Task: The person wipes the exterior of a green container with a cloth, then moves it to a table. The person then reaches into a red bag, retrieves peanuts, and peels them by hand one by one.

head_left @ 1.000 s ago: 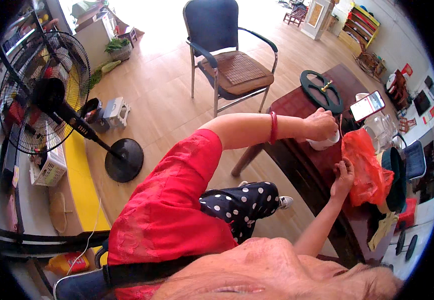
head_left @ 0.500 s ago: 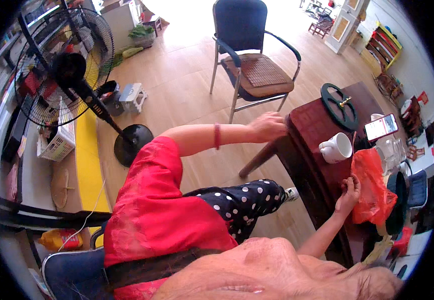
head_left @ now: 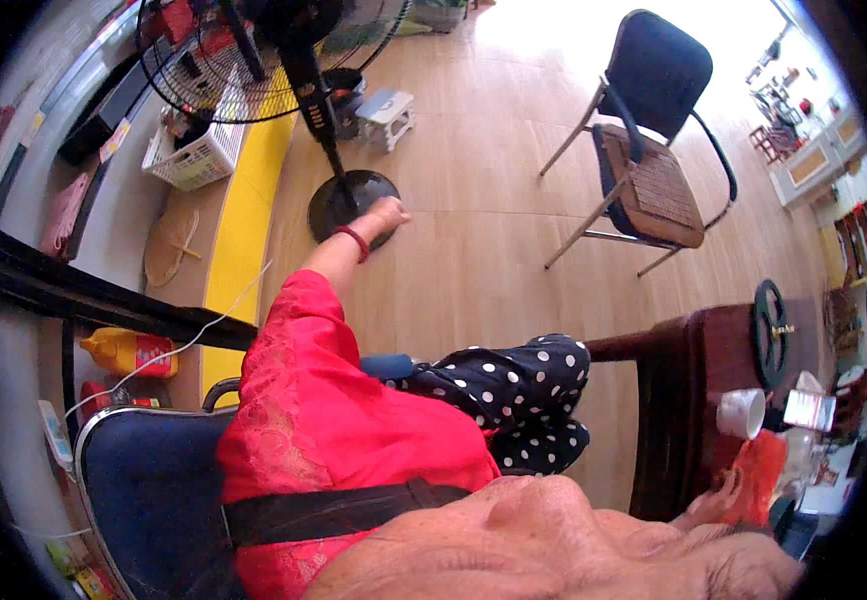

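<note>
Your left hand [head_left: 389, 213] is stretched out at the upper left of the frame, its fingers curled in together, in front of the round black base of the standing fan [head_left: 316, 110]. You can't be sure from this view whether anything lies inside those fingers; none shows past them. Your right hand [head_left: 714, 502] is at the lower right, its fingers beside the red plastic bag [head_left: 757, 474] and seemingly touching it. Your face covers part of that hand, so I cannot tell whether the fingers pinch the film or just rest against it.

The bag lies at the lower right, along the dark red-brown table [head_left: 696, 350]. The white mug [head_left: 740, 413] stands near its upper end, with the phone [head_left: 811, 410] just to the right and the dark green spoked wheel [head_left: 772, 338] above them.

For good handling, steady the bag with light fingertips: thin film is likely to slip or drag. Don't pull it up the frame toward the mug, which could be tipped. With your arms spread this wide, lean gently, and give your left wrist room below the fan's wire cage.
</note>
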{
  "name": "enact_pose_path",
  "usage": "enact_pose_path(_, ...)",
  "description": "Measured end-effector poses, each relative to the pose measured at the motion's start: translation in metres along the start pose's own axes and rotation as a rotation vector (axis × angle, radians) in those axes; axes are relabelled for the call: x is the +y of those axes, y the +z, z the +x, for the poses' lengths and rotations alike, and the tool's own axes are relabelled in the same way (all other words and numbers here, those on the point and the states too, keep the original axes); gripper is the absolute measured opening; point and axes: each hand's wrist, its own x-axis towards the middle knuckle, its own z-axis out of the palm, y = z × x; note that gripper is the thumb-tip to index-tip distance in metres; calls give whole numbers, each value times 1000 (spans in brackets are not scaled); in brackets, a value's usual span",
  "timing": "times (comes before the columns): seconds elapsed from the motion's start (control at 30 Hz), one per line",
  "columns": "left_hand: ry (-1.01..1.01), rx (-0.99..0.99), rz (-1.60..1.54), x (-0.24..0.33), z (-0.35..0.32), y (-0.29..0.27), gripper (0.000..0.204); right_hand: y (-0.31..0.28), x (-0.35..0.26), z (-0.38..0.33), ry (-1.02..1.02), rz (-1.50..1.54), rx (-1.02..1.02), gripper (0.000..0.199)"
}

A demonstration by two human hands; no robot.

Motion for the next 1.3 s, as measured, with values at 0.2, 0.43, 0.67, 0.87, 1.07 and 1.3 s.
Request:
enact_pose_path(0.2,-443,189,-221,-165,-9,-21,42,-5,39,23,479,511,81,24)
enact_pose_path(0.43,-533,490,-202,-196,37,-87,67,12,13,22,655,312,166,24)
enact_pose_path(0.67,-386,859,-244,-230,103,-107,91,19,13,44,670,224,137,24)
enact_pose_path(0.87,-352,812,-307,-225,123,-126,61,6,11,42,685,193,142,23)
enact_pose_path(1.07,-111,959,-281,-256,139,-116,37,-7,13,42,685,194,160,23)
enact_pose_path(1.3,-378,905,-316,-280,154,-100,46,-19,20,33,696,194,151,23)
